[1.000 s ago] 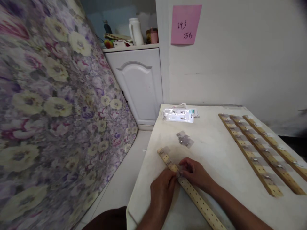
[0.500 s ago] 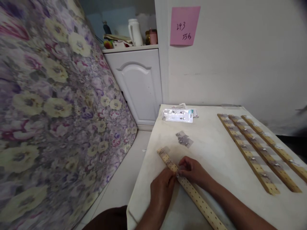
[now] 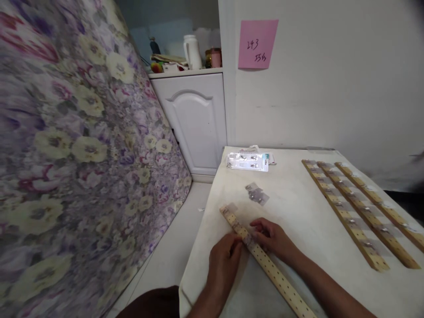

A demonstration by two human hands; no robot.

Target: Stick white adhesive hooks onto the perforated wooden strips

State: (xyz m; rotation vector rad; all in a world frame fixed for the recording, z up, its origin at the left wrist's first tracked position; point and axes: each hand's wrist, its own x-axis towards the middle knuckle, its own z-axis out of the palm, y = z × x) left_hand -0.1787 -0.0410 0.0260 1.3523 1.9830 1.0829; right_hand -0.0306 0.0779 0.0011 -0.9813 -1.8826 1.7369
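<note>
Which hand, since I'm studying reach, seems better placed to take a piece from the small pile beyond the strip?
Probably the right hand: it is nearer the pile and on that side of the strip; the left hand is opposite.

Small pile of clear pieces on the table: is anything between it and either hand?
Nothing visible stands between the right hand and the pile of clear pieces. From the left hand, the perforated strip, at its far end, lies across the straight line to it.

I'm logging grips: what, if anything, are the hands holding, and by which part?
Left hand and right hand are at opposite edges of the wooden strip, toward its far end; whether either grips it cannot be told.
</note>
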